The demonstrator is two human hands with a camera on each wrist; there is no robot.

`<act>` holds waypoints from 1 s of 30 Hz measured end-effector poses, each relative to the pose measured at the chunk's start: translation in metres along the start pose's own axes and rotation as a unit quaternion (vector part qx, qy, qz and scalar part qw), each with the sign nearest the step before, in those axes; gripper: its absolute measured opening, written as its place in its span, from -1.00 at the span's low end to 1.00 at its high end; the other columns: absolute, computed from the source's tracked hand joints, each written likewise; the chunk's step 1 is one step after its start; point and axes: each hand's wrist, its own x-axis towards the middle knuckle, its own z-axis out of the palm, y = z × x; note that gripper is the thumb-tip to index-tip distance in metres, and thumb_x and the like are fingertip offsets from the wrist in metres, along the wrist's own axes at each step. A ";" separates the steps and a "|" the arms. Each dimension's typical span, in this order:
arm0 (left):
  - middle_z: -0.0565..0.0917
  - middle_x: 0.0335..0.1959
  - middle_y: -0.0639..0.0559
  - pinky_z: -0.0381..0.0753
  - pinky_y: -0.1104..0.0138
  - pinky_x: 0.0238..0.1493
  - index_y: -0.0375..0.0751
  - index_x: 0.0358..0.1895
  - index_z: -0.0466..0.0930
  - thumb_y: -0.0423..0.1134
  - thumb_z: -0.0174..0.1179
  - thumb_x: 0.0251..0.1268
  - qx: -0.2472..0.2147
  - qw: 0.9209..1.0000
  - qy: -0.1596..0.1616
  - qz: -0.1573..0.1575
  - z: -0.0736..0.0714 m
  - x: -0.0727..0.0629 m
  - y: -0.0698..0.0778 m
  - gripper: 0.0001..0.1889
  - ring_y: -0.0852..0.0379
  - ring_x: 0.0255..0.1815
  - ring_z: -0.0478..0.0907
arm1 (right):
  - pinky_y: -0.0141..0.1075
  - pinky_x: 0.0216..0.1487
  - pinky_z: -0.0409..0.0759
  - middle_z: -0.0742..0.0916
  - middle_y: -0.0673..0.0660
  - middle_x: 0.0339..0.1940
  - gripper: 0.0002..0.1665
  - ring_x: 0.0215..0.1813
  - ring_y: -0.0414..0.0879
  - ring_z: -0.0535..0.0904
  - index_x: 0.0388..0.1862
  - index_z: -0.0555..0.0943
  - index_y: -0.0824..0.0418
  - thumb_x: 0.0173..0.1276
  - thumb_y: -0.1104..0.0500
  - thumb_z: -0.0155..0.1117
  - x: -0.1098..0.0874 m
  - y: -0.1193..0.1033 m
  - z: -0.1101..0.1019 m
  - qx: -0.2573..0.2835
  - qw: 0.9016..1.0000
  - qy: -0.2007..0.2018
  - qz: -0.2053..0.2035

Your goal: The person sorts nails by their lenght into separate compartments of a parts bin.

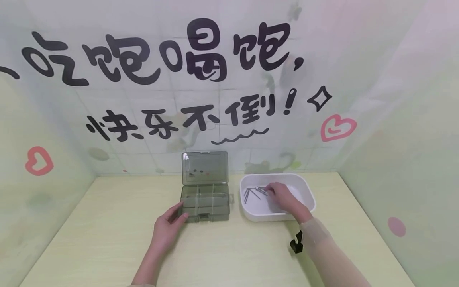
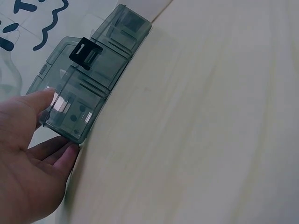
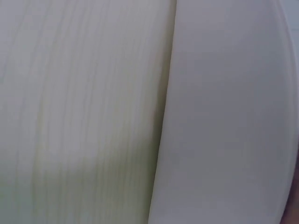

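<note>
A grey see-through compartment box (image 1: 205, 203) stands on the table, its lid (image 1: 205, 168) raised at the back. My left hand (image 1: 167, 227) holds the box by its front left corner. In the left wrist view, thumb and fingers lie on either side of the box's end. To the right, my right hand (image 1: 285, 198) reaches into a white tray (image 1: 276, 217), fingertips down at several thin metal nails (image 1: 252, 193). Whether a nail is pinched is too small to tell. The right wrist view has mostly the tray's outer wall (image 3: 224, 112).
A pale wooden table (image 1: 222, 255) carries the box and tray. Behind them rises a printed wall sheet (image 1: 215, 99), with side sheets left and right. A black clip-like piece (image 1: 297, 243) sits by the right wrist, below the tray. The box's front latch (image 2: 85, 53) is black.
</note>
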 end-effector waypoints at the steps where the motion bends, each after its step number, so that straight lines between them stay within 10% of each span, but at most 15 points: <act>1: 0.34 0.49 -0.37 0.45 0.20 0.38 -0.26 0.47 0.41 -0.15 0.29 0.48 0.000 1.000 -0.001 -0.001 0.000 0.000 0.000 -0.42 -0.30 0.48 0.32 | 0.08 0.21 0.63 0.75 0.33 -0.07 -0.80 0.06 0.23 0.66 -0.03 0.68 0.45 0.47 0.41 0.17 -0.001 -0.001 0.000 0.004 1.000 0.001 0.002; 17: 0.32 0.50 -0.35 0.46 0.17 0.37 -0.21 0.51 0.37 -0.06 0.28 0.49 0.003 1.000 -0.009 -0.012 -0.004 -0.001 -0.001 -0.37 -0.29 0.46 0.34 | -0.01 0.08 0.71 0.78 0.23 -0.12 -0.81 -0.04 0.11 0.70 -0.05 0.74 0.36 0.44 0.38 0.27 -0.012 -0.045 0.001 0.078 0.993 0.068 -0.054; 30: 0.31 0.50 -0.34 0.45 0.18 0.37 -0.17 0.52 0.36 -0.04 0.27 0.49 0.009 1.000 -0.012 -0.006 -0.004 0.001 -0.004 -0.36 -0.28 0.45 0.36 | -0.02 0.13 0.69 0.78 0.21 -0.13 -0.80 0.00 0.12 0.69 -0.05 0.75 0.36 0.45 0.37 0.24 -0.013 -0.083 0.011 0.069 0.991 0.023 -0.109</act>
